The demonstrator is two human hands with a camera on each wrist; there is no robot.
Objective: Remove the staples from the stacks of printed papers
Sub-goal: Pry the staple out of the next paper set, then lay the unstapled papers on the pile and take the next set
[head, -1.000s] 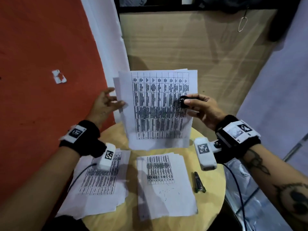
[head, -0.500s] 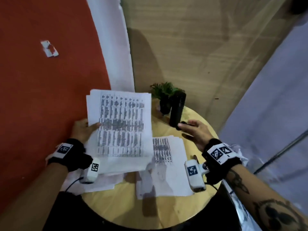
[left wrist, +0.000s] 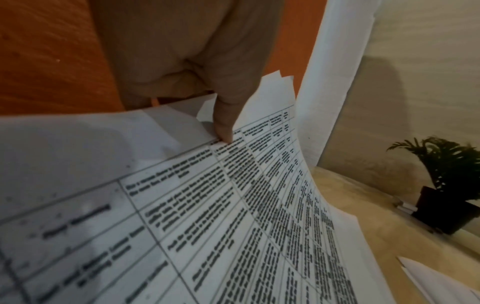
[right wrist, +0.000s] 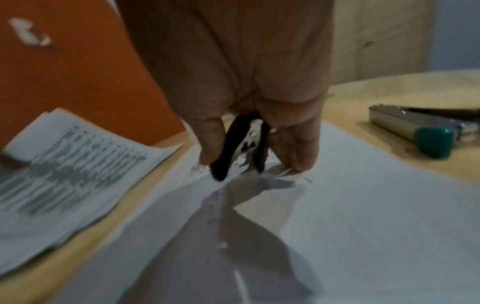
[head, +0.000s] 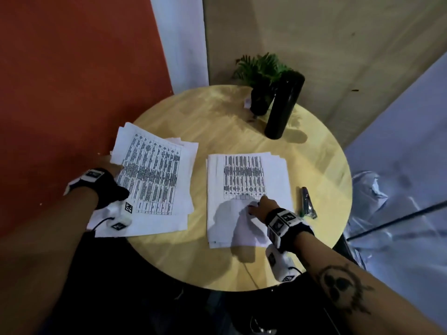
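Observation:
Two stacks of printed tables lie on a round wooden table [head: 242, 117]. My left hand [head: 109, 165] pinches the left stack [head: 157, 180] at its left edge; the left wrist view shows the thumb [left wrist: 226, 125] on top of the bent top sheets and the fingers hidden beneath. My right hand [head: 260, 205] is down on the blank lower part of the right stack [head: 244, 180]. It grips a small black staple remover [right wrist: 244, 148] with metal claws, held point-down just above the paper, while its fingertips [right wrist: 298, 164] touch the sheet.
A metal stapler [head: 307, 203] with a green end lies right of the right stack. A small potted plant [head: 261, 76] and a tall black cylinder [head: 284, 105] stand at the table's far edge. An orange wall runs close along the left.
The sheets my left hand held up have come down onto the left pile. My right hand has moved from near the black cylinder down onto the right stack.

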